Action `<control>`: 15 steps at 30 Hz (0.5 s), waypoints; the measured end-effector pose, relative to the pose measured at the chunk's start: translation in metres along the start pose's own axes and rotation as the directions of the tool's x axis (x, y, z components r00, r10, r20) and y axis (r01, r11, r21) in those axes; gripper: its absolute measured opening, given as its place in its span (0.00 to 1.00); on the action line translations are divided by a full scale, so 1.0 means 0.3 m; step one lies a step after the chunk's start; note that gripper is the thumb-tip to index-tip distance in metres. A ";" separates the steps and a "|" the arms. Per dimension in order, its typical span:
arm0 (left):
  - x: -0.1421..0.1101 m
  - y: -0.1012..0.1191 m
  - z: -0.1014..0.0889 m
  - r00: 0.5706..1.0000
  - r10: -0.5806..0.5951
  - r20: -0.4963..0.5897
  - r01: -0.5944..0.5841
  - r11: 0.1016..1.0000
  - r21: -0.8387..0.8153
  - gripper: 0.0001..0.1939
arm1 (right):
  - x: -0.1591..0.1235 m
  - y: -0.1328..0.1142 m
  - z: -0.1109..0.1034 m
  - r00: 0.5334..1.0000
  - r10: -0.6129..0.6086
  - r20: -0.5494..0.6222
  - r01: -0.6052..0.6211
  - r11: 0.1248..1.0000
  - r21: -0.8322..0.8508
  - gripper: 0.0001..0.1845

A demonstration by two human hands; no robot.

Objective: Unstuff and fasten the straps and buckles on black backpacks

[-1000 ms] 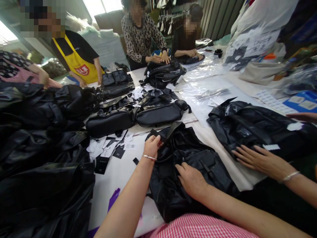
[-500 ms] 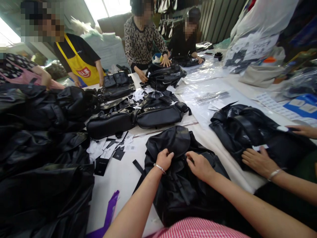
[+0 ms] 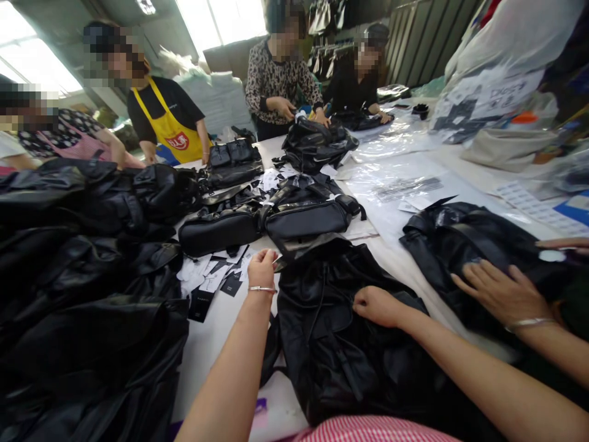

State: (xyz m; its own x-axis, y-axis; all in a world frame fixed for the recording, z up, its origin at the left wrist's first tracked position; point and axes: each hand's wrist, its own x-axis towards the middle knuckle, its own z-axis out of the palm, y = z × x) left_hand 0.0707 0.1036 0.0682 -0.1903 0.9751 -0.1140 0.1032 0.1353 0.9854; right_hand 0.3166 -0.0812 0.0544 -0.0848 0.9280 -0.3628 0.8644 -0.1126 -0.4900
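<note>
A black backpack (image 3: 331, 325) of leather-like material lies front side up before me, its drawstring and small front pocket showing. Its top flap (image 3: 306, 247) is turned back, away from me. With a bangle at the wrist, my left hand (image 3: 262, 268) is closed in a pinch at the flap's left edge. My right hand (image 3: 376, 307) rests on the bag's front, right of the pocket, fingers curled in; whatever they grip is hidden.
A co-worker's hands (image 3: 506, 293) work on another black backpack (image 3: 464, 227) at right. Black bags (image 3: 92, 245) are heaped at left; paper tags (image 3: 202, 301) lie beside them. Two bags (image 3: 308, 218) stand just beyond mine. Several people work across the table; plastic sheets (image 3: 396, 178) cover part of it.
The flap, earlier lying over the bag's top front, is now folded back. My left hand has moved left and up with its edge; my right hand stays on the bag's front.
</note>
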 end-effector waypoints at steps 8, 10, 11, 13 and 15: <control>-0.336 -0.207 -0.163 0.976 -0.216 0.028 0.178 0.867 0.466 0.21 | -0.014 -0.013 -0.103 0.996 -0.068 -0.050 0.078 0.963 0.259 0.16; -0.402 -0.244 -0.180 0.938 -0.348 0.014 0.314 0.864 0.394 0.25 | -0.025 -0.033 -0.133 0.994 -0.053 -0.093 0.084 0.923 0.376 0.14; -0.424 -0.247 -0.180 0.913 -0.408 0.016 0.378 0.859 0.345 0.27 | -0.028 -0.048 -0.146 0.993 -0.042 -0.106 0.083 0.901 0.425 0.13; -0.455 -0.228 -0.161 0.849 -0.523 0.077 0.490 0.834 0.254 0.30 | -0.030 -0.083 -0.166 0.992 -0.024 -0.126 0.084 0.864 0.497 0.12; -0.472 -0.194 -0.134 0.782 -0.591 0.197 0.562 0.806 0.187 0.30 | -0.027 -0.116 -0.176 0.987 -0.004 -0.160 0.094 0.823 0.560 0.13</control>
State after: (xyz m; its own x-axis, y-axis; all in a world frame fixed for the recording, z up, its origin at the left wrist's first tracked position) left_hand 0.0525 -0.0495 0.0322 -0.0176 0.7171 -0.6968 0.1585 0.6901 0.7062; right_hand 0.3135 -0.0659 0.1163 -0.0077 0.9733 -0.2294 0.4259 -0.2044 -0.8814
